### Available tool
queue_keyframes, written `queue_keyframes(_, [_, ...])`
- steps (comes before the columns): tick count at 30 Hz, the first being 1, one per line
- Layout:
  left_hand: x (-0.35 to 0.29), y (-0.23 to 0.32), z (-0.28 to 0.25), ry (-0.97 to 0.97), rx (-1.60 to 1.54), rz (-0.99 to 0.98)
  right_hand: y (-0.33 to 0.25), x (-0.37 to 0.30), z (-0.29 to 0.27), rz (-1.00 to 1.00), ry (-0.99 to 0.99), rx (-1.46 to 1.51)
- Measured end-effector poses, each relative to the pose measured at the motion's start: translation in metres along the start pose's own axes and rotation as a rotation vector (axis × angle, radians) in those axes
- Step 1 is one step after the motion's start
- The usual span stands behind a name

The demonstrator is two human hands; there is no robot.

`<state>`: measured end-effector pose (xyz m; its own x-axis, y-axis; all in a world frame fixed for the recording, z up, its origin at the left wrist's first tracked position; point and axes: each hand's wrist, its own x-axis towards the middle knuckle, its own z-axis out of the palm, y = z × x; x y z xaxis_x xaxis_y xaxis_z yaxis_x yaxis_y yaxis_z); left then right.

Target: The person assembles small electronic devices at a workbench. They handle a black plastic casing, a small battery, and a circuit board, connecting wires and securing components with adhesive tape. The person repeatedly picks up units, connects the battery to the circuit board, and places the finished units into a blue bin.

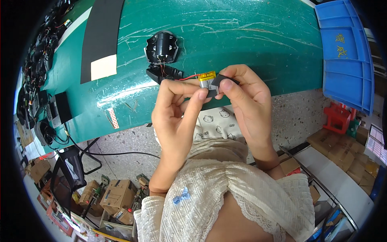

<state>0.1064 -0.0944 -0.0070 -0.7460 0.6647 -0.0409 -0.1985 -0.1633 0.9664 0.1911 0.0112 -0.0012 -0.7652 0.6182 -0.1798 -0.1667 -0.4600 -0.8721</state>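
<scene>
A small silver pouch battery (204, 84) with a yellow-taped top is held up between my hands, above the table's near edge. My left hand (177, 107) pinches its lower left side, thumb on a dark piece at its bottom. In my right hand (248, 94), thumb and forefinger grip a black foam strip (221, 80) that overlaps the battery's right side. A red wire (189, 77) runs from the battery's top toward a black plastic housing part (164, 72). Behind that lies a black round-edged housing (162, 46) with a cylinder in it, joined by thin wires.
The green table (242, 40) has a long black foam sheet (100, 32) with a cream paper (103, 67) at left. Dark parts and cables (38, 72) crowd the far left. A blue plastic crate (344, 52) stands at right. A pink-dotted strip (113, 117) lies near the front edge.
</scene>
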Motion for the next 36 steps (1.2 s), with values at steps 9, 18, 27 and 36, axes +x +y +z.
queue_keyframes(9, [-0.001,-0.014,0.037,0.177,-0.086,0.062,0.031,-0.002,0.016,-0.48,0.372,-0.043])
queue_keyframes(18, [-0.006,-0.013,0.039,0.16,-0.026,0.055,0.04,0.012,0.01,-0.637,0.256,-0.14])
queue_keyframes(27, [-0.005,-0.012,0.035,0.104,-0.173,0.016,0.024,0.021,-0.005,-0.556,0.137,-0.27])
queue_keyframes(36, [-0.006,-0.011,0.031,0.06,-0.048,-0.023,0.026,0.015,-0.008,-0.396,0.069,-0.023])
